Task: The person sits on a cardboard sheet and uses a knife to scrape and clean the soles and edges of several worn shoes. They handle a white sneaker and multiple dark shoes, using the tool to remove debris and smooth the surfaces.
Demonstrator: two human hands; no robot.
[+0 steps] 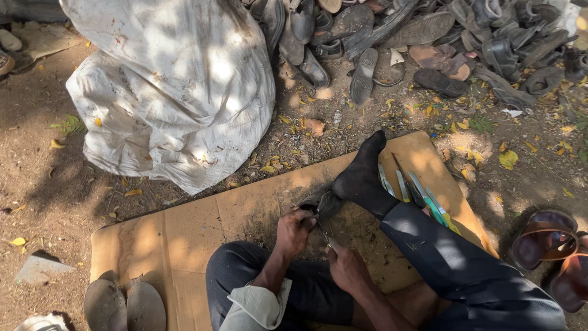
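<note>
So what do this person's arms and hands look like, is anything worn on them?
Both hands are bare: no gloves, rings or watch show on the left hand or the right hand. The left arm has a pale, greyish-cream sleeve rolled up into a thick cuff near the elbow. The right forearm is uncovered as far as the picture shows.

The single head camera looked steeply down from close above the cardboard sheet (202, 227). It faced forward, probably from a seated height, toward the shoe pile (441, 37).

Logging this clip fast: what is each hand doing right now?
Left hand: closed on a dark shoe piece pinned under the socked foot.
Right hand: closed on a small tool, kind unclear.
</note>
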